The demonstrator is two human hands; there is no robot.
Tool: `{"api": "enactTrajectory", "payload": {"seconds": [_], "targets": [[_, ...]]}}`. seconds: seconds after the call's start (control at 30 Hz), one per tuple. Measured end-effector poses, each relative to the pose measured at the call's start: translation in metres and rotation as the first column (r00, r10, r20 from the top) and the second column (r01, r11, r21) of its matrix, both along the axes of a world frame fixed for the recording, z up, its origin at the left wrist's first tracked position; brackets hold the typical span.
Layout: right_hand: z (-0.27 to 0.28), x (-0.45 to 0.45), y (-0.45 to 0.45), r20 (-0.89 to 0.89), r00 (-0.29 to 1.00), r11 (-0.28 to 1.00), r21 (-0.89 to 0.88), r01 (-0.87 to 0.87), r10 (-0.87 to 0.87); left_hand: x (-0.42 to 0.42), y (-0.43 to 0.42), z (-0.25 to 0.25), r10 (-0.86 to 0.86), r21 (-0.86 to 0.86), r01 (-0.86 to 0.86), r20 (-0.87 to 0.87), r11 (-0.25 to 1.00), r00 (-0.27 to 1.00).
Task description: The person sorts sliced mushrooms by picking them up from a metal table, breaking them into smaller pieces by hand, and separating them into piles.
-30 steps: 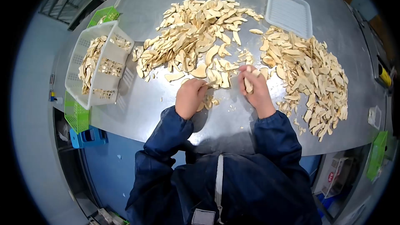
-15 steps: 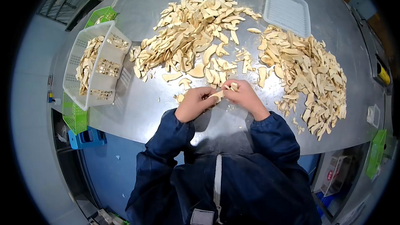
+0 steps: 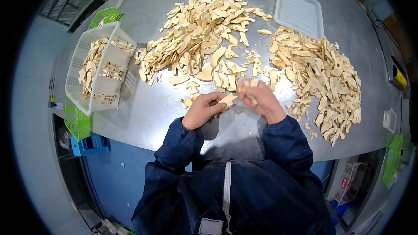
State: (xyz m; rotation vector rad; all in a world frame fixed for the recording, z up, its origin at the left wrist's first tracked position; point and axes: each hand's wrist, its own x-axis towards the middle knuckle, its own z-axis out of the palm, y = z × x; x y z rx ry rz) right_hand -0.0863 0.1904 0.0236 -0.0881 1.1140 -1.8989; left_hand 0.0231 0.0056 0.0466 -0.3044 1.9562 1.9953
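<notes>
Close to the table's near edge, my left hand (image 3: 203, 111) pinches a pale dried mushroom slice (image 3: 229, 99) between thumb and fingers. Just to its right is my right hand (image 3: 262, 100), blurred by motion, its fingers curled in. A small pale mushroom piece (image 3: 254, 83) shows at those fingers; its shape is smeared. Beyond both hands spreads a large heap of mushroom slices (image 3: 191, 39). Another heap of slices (image 3: 326, 74) lies to the right. Smaller bits and a few slices (image 3: 192, 86) are scattered right in front of my hands.
A white perforated basket (image 3: 104, 67) with slices inside stands at the left, beside green baskets (image 3: 78, 119). At the back right a shallow white tray (image 3: 299, 13) lies on the metal table (image 3: 143, 126). A blue stool (image 3: 91, 145) is below the left edge.
My right hand has come away from the slice, up and to the right. My left hand keeps the slice in nearly the same place.
</notes>
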Motion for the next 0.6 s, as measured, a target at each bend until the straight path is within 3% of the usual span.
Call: {"api": "enactTrajectory", "payload": {"seconds": [0.13,0.17,0.27,0.37,0.47,0.57,0.6], "targets": [[0.000,-0.013,0.007,0.232,0.923,0.926,-0.155,0.346,-0.306,0.001,0.002,0.000,0.055,0.115,-0.056,0.008,0.992,0.998],[0.001,-0.013,0.007,0.214,0.911,0.918,-0.107,0.381,-0.353,0.001,0.003,0.001,0.069,0.131,-0.070,0.012,0.989,0.998],[0.003,-0.007,0.003,-0.063,0.983,0.984,0.042,0.176,-0.173,0.002,0.001,-0.004,0.113,0.144,-0.109,-0.017,0.984,0.993],[0.012,0.008,-0.007,-0.263,0.963,0.979,0.205,-0.007,0.062,0.002,0.006,-0.012,0.170,0.184,-0.155,-0.071,0.971,0.983],[-0.002,0.008,-0.008,-0.365,0.925,0.963,0.268,-0.007,0.109,0.002,0.008,-0.015,0.159,0.005,-0.159,-0.124,0.987,0.979],[-0.006,0.007,-0.007,-0.367,0.927,0.973,0.231,0.006,0.081,0.001,0.006,-0.006,0.079,-0.083,-0.082,-0.033,0.993,0.996],[-0.003,0.007,-0.007,-0.332,0.942,0.978,0.209,0.019,0.053,0.001,0.005,-0.009,0.106,-0.034,-0.107,-0.038,0.994,0.994]]}}
